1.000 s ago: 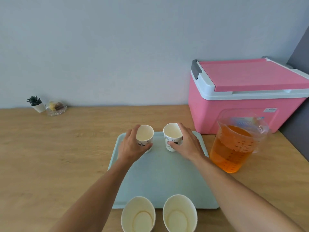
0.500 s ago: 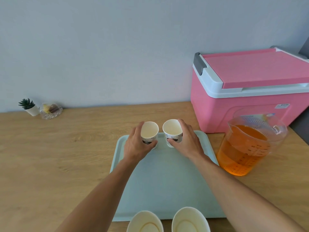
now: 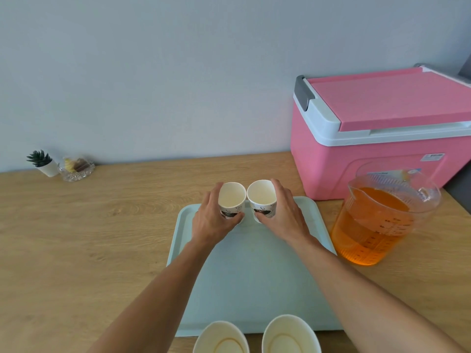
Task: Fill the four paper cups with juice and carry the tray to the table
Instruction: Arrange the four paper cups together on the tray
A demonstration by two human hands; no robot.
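Observation:
A pale blue tray (image 3: 254, 281) lies on the wooden counter. At its far edge stand two empty paper cups, side by side and touching. My left hand (image 3: 212, 224) grips the left cup (image 3: 231, 198). My right hand (image 3: 284, 216) grips the right cup (image 3: 262, 196). Two more empty paper cups (image 3: 221, 338) (image 3: 290, 335) stand at the tray's near edge, cut off by the frame's bottom. A clear jug of orange juice (image 3: 377, 220) stands just right of the tray.
A pink cooler box (image 3: 382, 131) with a white rim stands behind the jug at the back right. A small potted plant (image 3: 42, 163) and a glass dish (image 3: 76, 169) sit by the wall at the far left. Bare wooden counter (image 3: 89, 238) lies left of the tray.
Both hands have slid their cups toward each other along the tray's far edge, closing the gap until the cups touch. The view has tilted up a little.

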